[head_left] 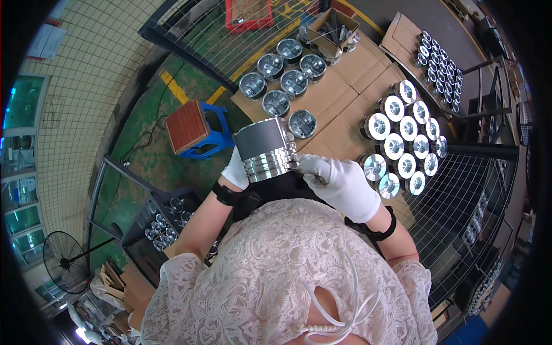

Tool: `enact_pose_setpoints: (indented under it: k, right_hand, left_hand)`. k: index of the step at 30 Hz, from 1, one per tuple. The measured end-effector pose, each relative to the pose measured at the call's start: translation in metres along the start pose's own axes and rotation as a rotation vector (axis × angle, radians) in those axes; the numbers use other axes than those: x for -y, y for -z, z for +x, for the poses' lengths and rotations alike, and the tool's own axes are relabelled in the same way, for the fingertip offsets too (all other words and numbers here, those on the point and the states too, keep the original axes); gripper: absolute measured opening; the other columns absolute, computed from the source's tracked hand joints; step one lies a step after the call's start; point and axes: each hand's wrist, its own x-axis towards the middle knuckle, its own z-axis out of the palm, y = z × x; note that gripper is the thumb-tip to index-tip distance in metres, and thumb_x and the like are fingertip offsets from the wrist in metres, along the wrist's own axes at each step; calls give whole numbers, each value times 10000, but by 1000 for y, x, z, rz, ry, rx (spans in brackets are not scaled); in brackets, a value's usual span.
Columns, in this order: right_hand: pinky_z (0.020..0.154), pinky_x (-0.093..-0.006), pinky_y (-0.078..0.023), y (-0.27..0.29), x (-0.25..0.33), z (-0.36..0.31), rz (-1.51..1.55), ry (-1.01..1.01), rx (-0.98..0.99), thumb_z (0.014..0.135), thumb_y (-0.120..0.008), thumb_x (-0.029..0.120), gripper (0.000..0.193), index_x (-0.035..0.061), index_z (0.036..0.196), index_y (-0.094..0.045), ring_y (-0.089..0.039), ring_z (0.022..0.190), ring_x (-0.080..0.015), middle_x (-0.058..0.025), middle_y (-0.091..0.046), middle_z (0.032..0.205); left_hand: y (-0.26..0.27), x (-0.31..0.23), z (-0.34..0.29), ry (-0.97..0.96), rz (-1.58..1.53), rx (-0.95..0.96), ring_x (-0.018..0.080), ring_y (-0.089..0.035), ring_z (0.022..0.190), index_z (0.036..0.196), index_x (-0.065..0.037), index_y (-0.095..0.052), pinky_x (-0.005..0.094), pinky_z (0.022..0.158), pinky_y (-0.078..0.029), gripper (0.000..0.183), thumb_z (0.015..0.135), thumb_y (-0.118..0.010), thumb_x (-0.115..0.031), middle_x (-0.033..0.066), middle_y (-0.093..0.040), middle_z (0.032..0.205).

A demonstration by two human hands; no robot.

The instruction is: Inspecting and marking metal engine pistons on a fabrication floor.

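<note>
Left hand (234,172), white glove, grasps piston (262,148) from its left side; most of those fingers are hidden behind it. Right hand (345,187), also white-gloved, has fingers curled and pinched at the piston's right side, by the shiny grooved end; can't tell if a small part sits in that pinch. Piston is held up in front of the torso, tilted, grooved end near, dark grey band far.

Beyond it, cardboard (336,138) covers the work surface. 2 main groups on it: far pistons (294,84), hollow side up, 1 of them just beyond the held piston; right pistons (408,128), standing close together in rows, bright ring-shaped faces up. Carton (321,40) at the far edge, dark pieces inside. More pistons far right on another sheet (395,35).

Left side: blue stool (214,133) with a red-brown top on green floor (141,138), black fan (64,262) near left. Red crate (249,26) far, behind wire mesh (198,43). Person wears a lace top (270,259) and 2 black wristbands (226,194).
</note>
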Motion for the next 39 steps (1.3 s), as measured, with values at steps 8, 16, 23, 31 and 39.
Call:
enact_pose_setpoints:
  k: [8,16,23,31,39]
  right_hand:
    - [529,-337,-512,4,-3,3,-50,-6,25,789,-688,121,182,129,968,-660,-635,604,-264,-48,-708,920]
    - [530,-333,-514,4,-5,5,-49,-5,40,790,-684,124,183,129,971,-663,-640,610,-254,-40,-711,944]
    - [562,-348,-533,6,-12,12,-41,-15,72,810,-649,129,201,167,1007,-653,-660,670,-254,-39,-692,888]
    - [613,-294,-515,5,-187,112,159,-811,-265,969,-551,241,270,24,1070,-676,-646,640,-137,-91,-719,818]
    - [804,-477,-527,10,-398,276,-487,-760,-359,919,-506,288,372,-22,1068,-648,-655,902,-418,-263,-676,884]
  left_hand:
    - [16,0,9,-1,40,-88,367,-575,1154,1353,-57,-447,510,974,-499,510,1004,-398,-426,220,-558,1263]
    - [19,-1,12,-19,98,-77,369,-569,1163,1354,-54,-448,507,990,-488,514,1009,-382,-428,218,-562,1260]
    - [4,-1,21,48,-50,-91,345,-565,1093,1308,-86,-476,501,949,-481,461,990,-381,-407,188,-572,1189]
    - [20,-19,27,67,-100,-140,310,-587,1029,1265,-112,-530,540,948,-467,418,982,-453,-410,130,-605,1117]
    - [31,-67,43,62,-313,-151,310,-614,964,1220,-115,-579,522,945,-487,361,970,-488,-359,134,-627,1080]
